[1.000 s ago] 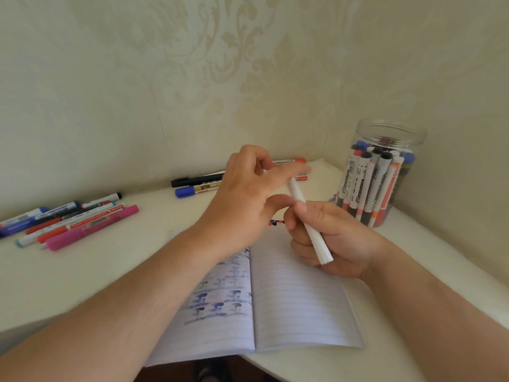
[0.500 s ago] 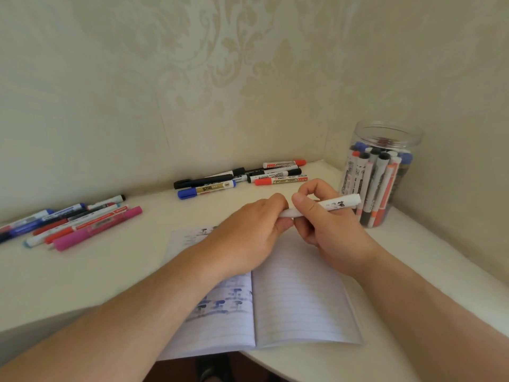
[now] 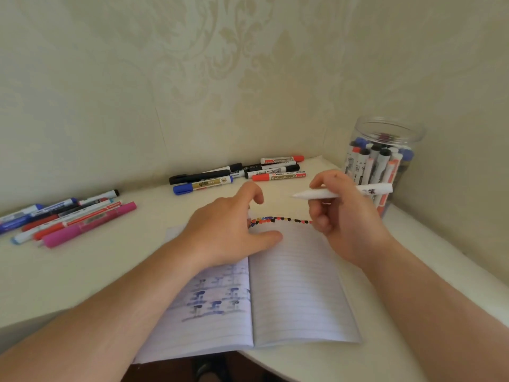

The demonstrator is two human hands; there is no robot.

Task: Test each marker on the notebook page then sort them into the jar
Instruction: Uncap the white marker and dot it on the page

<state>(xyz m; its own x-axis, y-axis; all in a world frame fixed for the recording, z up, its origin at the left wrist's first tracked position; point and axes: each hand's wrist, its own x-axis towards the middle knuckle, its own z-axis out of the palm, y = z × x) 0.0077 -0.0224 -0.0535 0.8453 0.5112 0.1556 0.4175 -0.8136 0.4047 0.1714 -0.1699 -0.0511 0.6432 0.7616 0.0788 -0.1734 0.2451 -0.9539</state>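
The notebook point(image 3: 275, 285) lies open at the front edge of the bench point(image 3: 68, 271), and everything else is best placed from it. The left hand point(image 3: 228, 227) rests over the top of its left page, thumb stretched flat onto the right page and the other fingers loosely curled, grasping nothing; this looks meant to pin the paper so it will not slide or lift under a pen stroke. The right hand point(image 3: 341, 213) hovers above the top right corner of the notebook, fingers and thumb clenched round a white marker point(image 3: 344, 192) held nearly level, its pale tapered end aimed left and its printed end toward the jar point(image 3: 385, 161). Whether that tapered end is a cap or a bare tip cannot be told. Along the top line of the right page runs a row of red, black and blue test marks point(image 3: 281, 220), probably placed there to leave the lines below free. The clear jar stands beyond the notebook's right corner against the wall, already packed with upright markers. Behind the notebook lies one group of loose markers point(image 3: 239, 175), and well to its left another point(image 3: 68, 219), seemingly awaiting their turn.
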